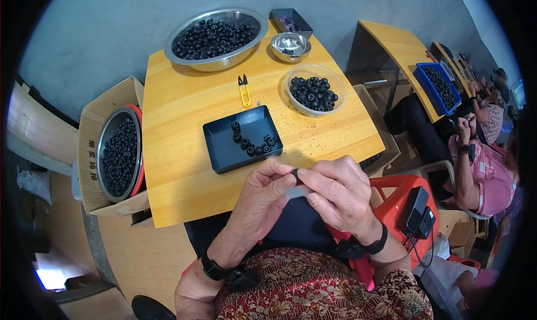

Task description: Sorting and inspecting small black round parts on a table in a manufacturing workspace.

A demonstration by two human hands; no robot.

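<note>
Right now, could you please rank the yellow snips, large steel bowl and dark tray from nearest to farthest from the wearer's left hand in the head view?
1. Dark tray: just beyond the left hand.
2. Yellow snips: beyond the tray, mid-table.
3. Large steel bowl: toward the table's far left corner.

The fingers [331, 189] partly hide the small black piece [295, 177] and gray strip [296, 192], leaving their full shapes unclear.

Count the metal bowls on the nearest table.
2: a large bowl of black pieces at the far left, and a small bowl near the far right corner. None seem hidden.
</note>
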